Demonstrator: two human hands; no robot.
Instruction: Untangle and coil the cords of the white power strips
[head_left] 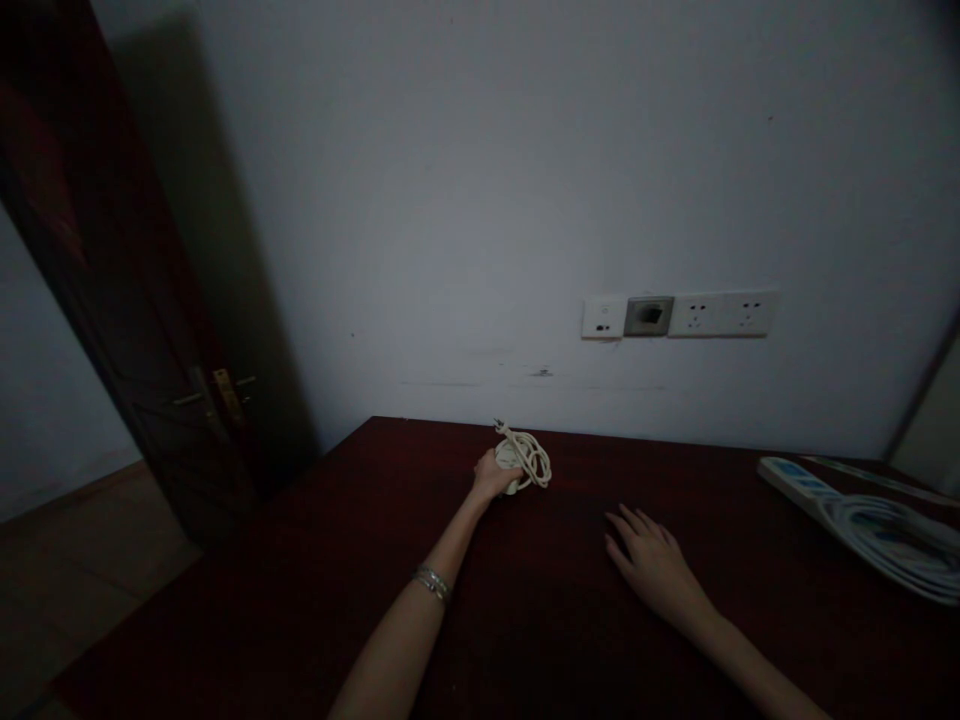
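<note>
My left hand (493,474) is stretched far forward over the dark red table (315,560), its fingers closed round a small cream device with a coiled cream cord (529,457) near the table's far edge. A plug end of the cord sticks up at the back. A silver bracelet (433,583) sits on my left wrist. My right hand (651,558) lies flat on the table with the fingers stretched out and slightly apart, holding nothing.
A white power strip (802,487) with its coiled white cable (892,540) lies at the table's right. A row of wall sockets (679,316) is on the white wall above. A dark wooden door (120,290) stands open at the left.
</note>
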